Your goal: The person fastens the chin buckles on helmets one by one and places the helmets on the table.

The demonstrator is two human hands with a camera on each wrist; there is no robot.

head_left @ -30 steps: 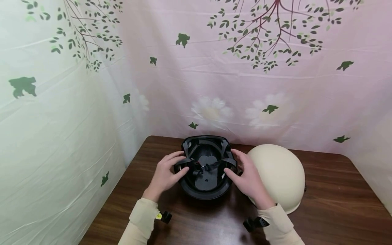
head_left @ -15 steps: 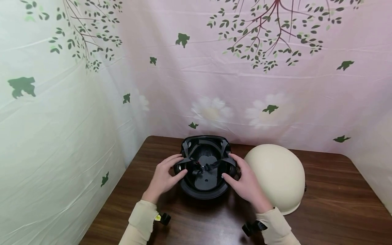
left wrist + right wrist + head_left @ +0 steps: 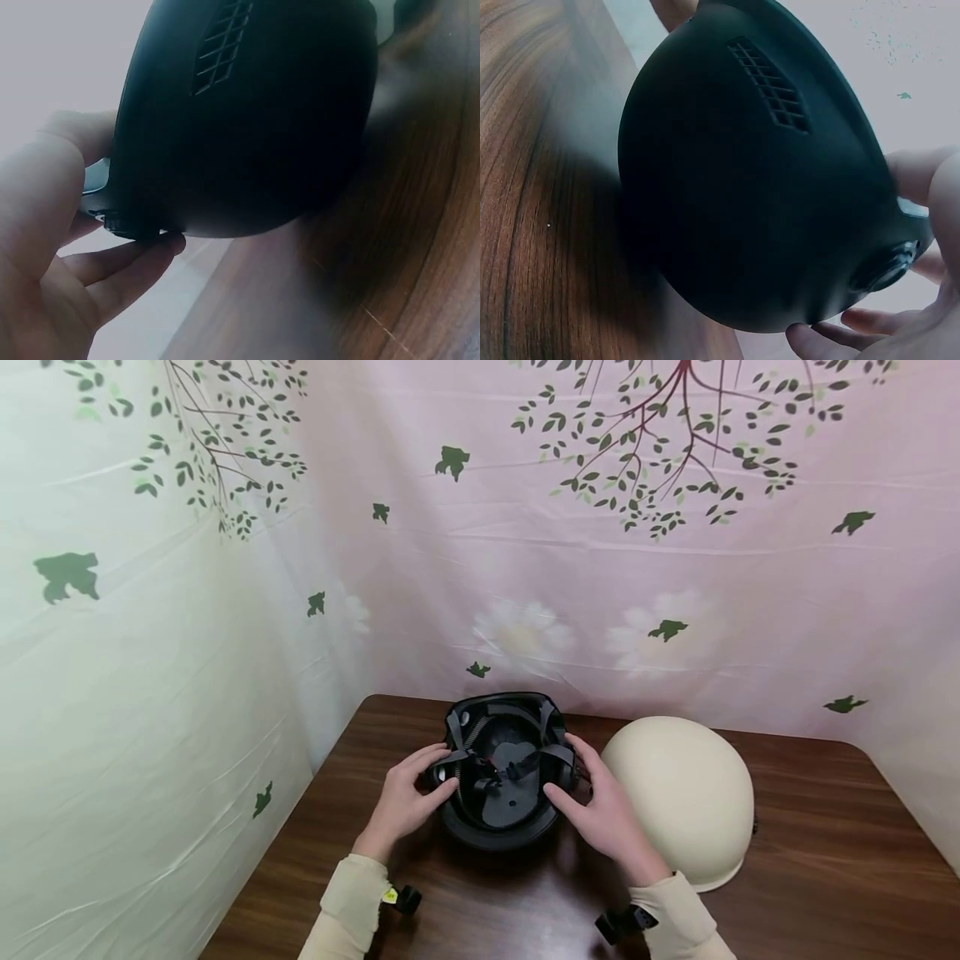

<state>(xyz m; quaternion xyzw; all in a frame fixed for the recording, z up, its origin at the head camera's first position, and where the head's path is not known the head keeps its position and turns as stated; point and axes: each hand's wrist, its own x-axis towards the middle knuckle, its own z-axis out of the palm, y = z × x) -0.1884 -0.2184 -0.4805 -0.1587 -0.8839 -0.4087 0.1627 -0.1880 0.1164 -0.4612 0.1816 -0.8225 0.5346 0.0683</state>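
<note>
A black helmet (image 3: 512,810) lies upside down near the back of the table, its padded inside facing up. Dark chin straps (image 3: 525,765) cross its opening. My left hand (image 3: 402,803) grips the left rim, thumb over the edge and fingers against the outer side. On the opposite rim my right hand (image 3: 606,802) has the same kind of hold. A grid-like vent shows on the smooth black shell (image 3: 247,150) in the left wrist view. The right wrist view shows another vent and a round side fitting (image 3: 886,266) close to the right fingers.
Just right of my right hand stands a beige helmet (image 3: 678,797), dome up. Both rest on a dark brown wooden table (image 3: 817,843). A pink and white printed curtain (image 3: 420,577) hangs behind the table and along its left side.
The black helmet has turned and tilted slightly between my hands. My right hand has shifted a little left from a second ago. The beige helmet stays in place; the view itself moved slightly.
</note>
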